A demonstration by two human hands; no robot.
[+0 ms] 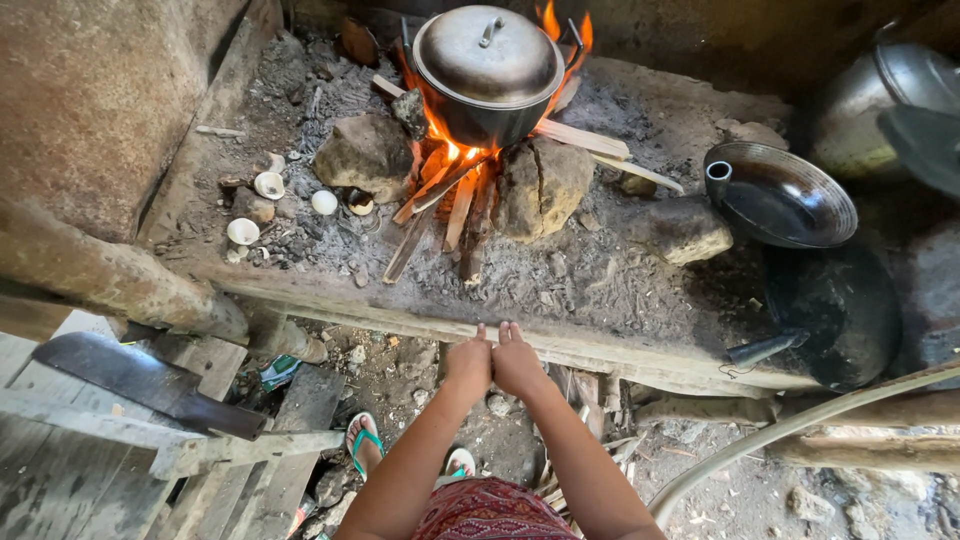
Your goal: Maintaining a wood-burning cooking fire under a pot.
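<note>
Wooden hearth edge (560, 347) lies under both hands' (492, 365) touching, empty, extended fingers (481, 333).

One small crumpled wrapper (279, 371), teal and white with a dash of red, lies on the ground at about eight o'clock, just below the hearth's front edge and beside a wooden plank. No labels, signs or screens show anywhere.

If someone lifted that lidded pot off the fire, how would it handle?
The lidded pot would probably be heavy and very hot, since flames lick its sides. It rests on stones, so a push might tip it. The lid looks loose and may slide.
</note>
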